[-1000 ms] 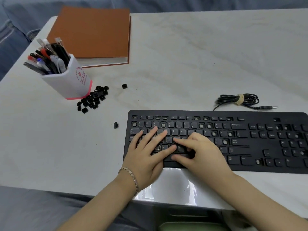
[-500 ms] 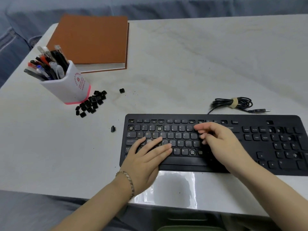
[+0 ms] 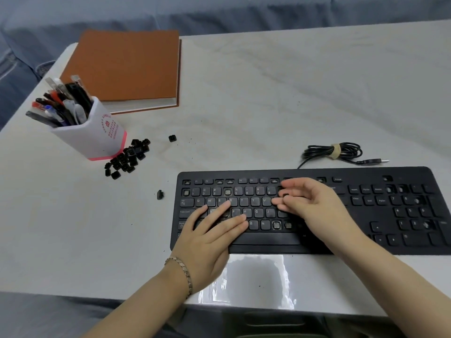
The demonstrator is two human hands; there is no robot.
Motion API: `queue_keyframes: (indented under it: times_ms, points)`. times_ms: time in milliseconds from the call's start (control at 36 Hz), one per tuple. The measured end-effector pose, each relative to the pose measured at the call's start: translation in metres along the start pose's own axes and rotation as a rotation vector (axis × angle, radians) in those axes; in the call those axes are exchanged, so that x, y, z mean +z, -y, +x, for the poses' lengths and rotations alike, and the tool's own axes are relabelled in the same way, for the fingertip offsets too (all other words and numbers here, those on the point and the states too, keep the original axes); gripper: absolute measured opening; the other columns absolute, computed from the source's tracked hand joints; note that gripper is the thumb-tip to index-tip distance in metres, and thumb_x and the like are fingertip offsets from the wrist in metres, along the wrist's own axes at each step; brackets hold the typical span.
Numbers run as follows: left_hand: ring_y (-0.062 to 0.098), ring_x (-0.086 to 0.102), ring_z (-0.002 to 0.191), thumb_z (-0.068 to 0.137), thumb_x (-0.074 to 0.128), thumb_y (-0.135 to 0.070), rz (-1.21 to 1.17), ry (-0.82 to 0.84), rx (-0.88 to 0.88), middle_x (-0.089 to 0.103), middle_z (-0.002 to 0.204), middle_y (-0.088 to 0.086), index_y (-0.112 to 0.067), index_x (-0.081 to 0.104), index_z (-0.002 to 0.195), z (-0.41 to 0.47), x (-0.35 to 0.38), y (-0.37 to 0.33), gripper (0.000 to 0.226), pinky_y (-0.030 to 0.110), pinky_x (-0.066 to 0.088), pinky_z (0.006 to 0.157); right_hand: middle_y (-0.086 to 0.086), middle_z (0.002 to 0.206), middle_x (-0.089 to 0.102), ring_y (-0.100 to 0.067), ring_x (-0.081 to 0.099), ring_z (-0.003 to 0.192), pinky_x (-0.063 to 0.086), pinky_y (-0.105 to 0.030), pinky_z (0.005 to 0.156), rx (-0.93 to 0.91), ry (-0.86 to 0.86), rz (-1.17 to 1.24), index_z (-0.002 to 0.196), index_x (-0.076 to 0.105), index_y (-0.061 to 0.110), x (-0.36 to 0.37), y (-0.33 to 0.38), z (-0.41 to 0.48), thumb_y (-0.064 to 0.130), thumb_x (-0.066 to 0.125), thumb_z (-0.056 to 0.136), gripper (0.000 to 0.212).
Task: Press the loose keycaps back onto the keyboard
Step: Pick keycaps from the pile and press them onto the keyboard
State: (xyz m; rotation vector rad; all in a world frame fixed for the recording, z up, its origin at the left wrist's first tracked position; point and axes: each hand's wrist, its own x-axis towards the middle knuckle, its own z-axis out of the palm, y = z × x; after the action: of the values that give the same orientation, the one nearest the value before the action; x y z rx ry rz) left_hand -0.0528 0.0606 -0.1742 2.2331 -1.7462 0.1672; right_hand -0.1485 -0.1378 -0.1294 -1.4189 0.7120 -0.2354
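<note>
Keyboard (image 3: 361,173) lies along the near edge of the bench (image 3: 268,93), toward its right corner. Some sockets are bare: one empty socket (image 3: 227,192) in the number row, more in the bottom letter row.

My left hand (image 3: 210,235) rests flat on the left letter block, fingers (image 3: 220,209) straight and spread, holding nothing, steadying the board.

My right hand (image 3: 314,203) has left the bottom row, where it pressed beside the left a second ago. It now hovers over the right end of the number row, fingers loosely curled. A small dark bit shows between them. I cannot tell whether it is a cap pinched or a socket underneath.

My reading: that bottom-row cap is seated, and the next gap is being lined up.

The pile of loose keycaps (image 3: 127,157) sits toward the left edge. One stray keycap (image 3: 159,194) lies just off the keyboard's left end. Plenty remains to fit.
</note>
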Motion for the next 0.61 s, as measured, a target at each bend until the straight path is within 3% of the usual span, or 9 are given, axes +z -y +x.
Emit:
queue_keyframes:
  times_ms: [222, 306, 500, 611]
  points:
    - [0.020, 0.037, 0.132, 0.083, 0.039, -0.018, -0.013, 0.027, -0.030, 0.049, 0.137, 0.000, -0.023, 0.044, 0.128, 0.001, 0.000, -0.001, 0.045, 0.047, 0.029, 0.101, -0.007, 0.083, 0.068, -0.006, 0.067, 0.064, 0.052, -0.012, 0.065, -0.006, -0.004, 0.033, 0.086, 0.062, 0.011, -0.001, 0.004, -0.004, -0.008, 0.058, 0.082, 0.020]
    - [0.020, 0.037, 0.131, 0.083, 0.040, -0.018, -0.033, 0.022, -0.031, 0.048, 0.137, 0.001, -0.024, 0.046, 0.126, 0.001, 0.000, -0.001, 0.043, 0.047, 0.029, 0.101, 0.002, 0.069, 0.071, -0.004, 0.066, 0.061, 0.049, -0.008, 0.062, 0.017, 0.005, -0.006, 0.085, 0.065, 0.010, 0.000, 0.004, -0.006, -0.005, 0.060, 0.081, 0.016]
    - [0.021, 0.038, 0.131, 0.083, 0.041, -0.015, -0.091, 0.009, -0.039, 0.052, 0.134, 0.003, -0.025, 0.053, 0.118, 0.001, -0.001, -0.001, 0.038, 0.045, 0.028, 0.103, 0.006, 0.067, 0.071, 0.002, 0.064, 0.063, 0.044, -0.003, 0.063, 0.027, -0.030, -0.101, 0.081, 0.069, 0.024, -0.002, 0.002, -0.015, 0.007, 0.076, 0.071, 0.021]
    - [0.027, 0.047, 0.124, 0.081, 0.042, -0.011, -0.121, -0.016, -0.040, 0.058, 0.126, 0.005, -0.016, 0.070, 0.104, 0.004, -0.006, -0.002, 0.037, 0.044, 0.029, 0.101, -0.004, 0.068, 0.072, -0.012, 0.069, 0.066, 0.052, -0.012, 0.063, 0.029, 0.023, 0.042, 0.087, 0.067, 0.009, -0.004, 0.005, -0.020, -0.003, 0.066, 0.077, 0.016]
